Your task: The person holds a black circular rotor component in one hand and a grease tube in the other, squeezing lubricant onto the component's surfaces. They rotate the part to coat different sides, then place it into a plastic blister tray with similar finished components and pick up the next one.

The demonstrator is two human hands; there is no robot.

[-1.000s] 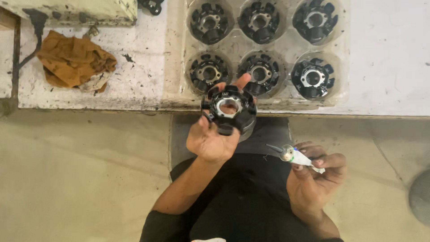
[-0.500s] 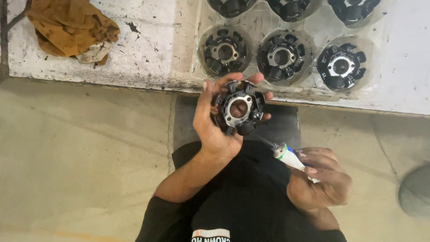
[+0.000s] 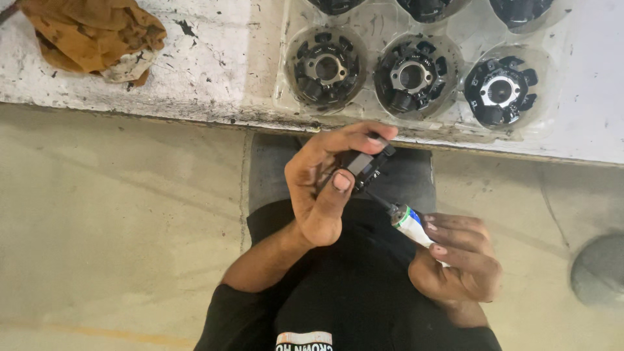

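My left grip (image 3: 325, 188) is closed round the black round part (image 3: 364, 166), thumb on the near face, fingers curled over the top, held edge-on above my lap just off the counter (image 3: 214, 71) edge. Right grip (image 3: 458, 260) is pinched shut on a small screwdriver (image 3: 408, 220), white handle w/ a blue-green band, thin shaft angled up-left into the part. Can't tell exactly where the tip seats; my thumb hides it. Clear tray (image 3: 286, 84) on the counter holds more of the same parts, orange rag (image 3: 91, 32) far left. Risks, imo: tip could skid off & jab my thumb, since it's pointed right at it. Part's tilted w/ only fingertip hold, so a hard push might twist it loose & drop it to the floor.
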